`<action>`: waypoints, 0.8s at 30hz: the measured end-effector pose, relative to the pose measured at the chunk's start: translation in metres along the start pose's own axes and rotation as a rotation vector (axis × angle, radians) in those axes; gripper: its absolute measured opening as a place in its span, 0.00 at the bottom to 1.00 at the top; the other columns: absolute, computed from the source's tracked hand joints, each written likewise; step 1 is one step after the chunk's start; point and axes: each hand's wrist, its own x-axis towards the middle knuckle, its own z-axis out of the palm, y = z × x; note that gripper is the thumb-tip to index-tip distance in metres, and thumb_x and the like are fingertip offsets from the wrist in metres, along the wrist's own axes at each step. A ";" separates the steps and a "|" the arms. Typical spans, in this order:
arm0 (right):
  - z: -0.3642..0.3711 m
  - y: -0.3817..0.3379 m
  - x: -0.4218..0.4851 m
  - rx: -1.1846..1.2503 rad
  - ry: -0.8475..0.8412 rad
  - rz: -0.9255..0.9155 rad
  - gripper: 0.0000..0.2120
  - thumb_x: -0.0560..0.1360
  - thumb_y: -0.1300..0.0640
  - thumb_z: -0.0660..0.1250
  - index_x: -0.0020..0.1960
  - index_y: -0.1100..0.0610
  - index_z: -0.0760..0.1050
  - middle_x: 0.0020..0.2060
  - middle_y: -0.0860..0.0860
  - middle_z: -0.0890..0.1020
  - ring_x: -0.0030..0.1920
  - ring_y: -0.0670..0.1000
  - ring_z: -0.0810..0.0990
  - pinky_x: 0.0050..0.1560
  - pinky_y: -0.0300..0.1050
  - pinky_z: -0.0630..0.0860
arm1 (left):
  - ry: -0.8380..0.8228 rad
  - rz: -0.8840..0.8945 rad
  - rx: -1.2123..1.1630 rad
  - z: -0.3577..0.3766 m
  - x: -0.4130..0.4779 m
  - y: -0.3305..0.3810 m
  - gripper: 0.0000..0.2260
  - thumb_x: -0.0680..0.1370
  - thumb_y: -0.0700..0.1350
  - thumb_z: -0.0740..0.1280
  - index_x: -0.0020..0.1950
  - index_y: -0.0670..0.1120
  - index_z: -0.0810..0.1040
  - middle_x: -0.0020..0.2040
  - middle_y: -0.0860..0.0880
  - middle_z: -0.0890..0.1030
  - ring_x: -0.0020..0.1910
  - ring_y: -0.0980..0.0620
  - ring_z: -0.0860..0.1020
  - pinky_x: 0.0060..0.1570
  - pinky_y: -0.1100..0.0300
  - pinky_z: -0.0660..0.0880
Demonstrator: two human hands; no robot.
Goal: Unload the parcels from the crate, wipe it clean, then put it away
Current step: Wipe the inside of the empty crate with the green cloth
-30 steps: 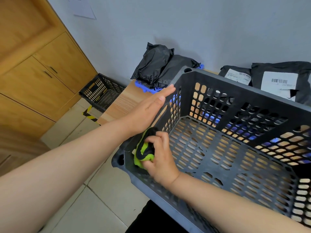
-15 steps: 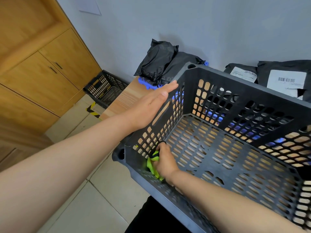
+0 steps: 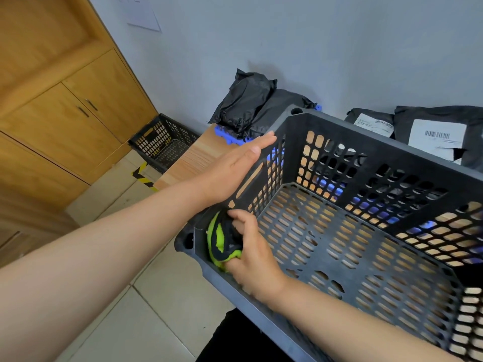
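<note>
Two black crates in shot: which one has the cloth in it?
The near crate: the right hand grips a green-black cloth in its corner, the left hand flat on its wall. The other crate sits on the floor by the cabinet.

The crate (image 3: 371,142) rests on the tabletop (image 3: 188,163). Parcels (image 3: 248,103) lie behind the crate, by the wall. A second crate (image 3: 162,142) stands on the floor, left of the crate. The left hand (image 3: 235,168) lies flat against the outside of the crate's left wall. The right hand (image 3: 252,257) holds a cloth (image 3: 222,244) in the crate's near-left corner.
</note>
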 end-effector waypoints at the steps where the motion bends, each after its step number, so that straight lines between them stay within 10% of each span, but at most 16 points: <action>1: -0.001 -0.003 0.000 -0.014 0.002 -0.055 0.34 0.69 0.66 0.69 0.69 0.49 0.58 0.60 0.49 0.74 0.61 0.42 0.71 0.60 0.30 0.66 | 0.002 -0.001 -0.001 0.000 0.000 0.000 0.21 0.84 0.53 0.44 0.76 0.53 0.58 0.76 0.60 0.57 0.73 0.68 0.54 0.73 0.65 0.50; 8: -0.002 0.013 0.010 -0.171 0.025 -0.490 0.31 0.65 0.74 0.70 0.62 0.52 0.71 0.52 0.50 0.79 0.53 0.50 0.78 0.53 0.43 0.76 | -0.004 -0.037 -0.020 -0.001 -0.001 0.004 0.21 0.84 0.52 0.43 0.76 0.53 0.58 0.76 0.60 0.58 0.73 0.68 0.54 0.71 0.71 0.51; 15: 0.003 0.071 0.005 -0.390 -0.147 -0.265 0.30 0.62 0.73 0.63 0.61 0.53 0.72 0.48 0.54 0.79 0.48 0.58 0.78 0.43 0.54 0.78 | -0.009 -0.018 -0.021 -0.002 0.002 -0.001 0.21 0.84 0.53 0.43 0.76 0.53 0.58 0.76 0.60 0.58 0.73 0.68 0.54 0.74 0.64 0.50; 24: 0.008 0.102 0.011 -0.565 -0.257 -0.069 0.30 0.68 0.74 0.61 0.67 0.55 0.72 0.57 0.55 0.78 0.59 0.57 0.74 0.52 0.44 0.70 | -0.011 -0.020 0.009 -0.001 0.001 0.000 0.21 0.84 0.52 0.43 0.77 0.52 0.58 0.76 0.60 0.58 0.72 0.69 0.53 0.71 0.72 0.49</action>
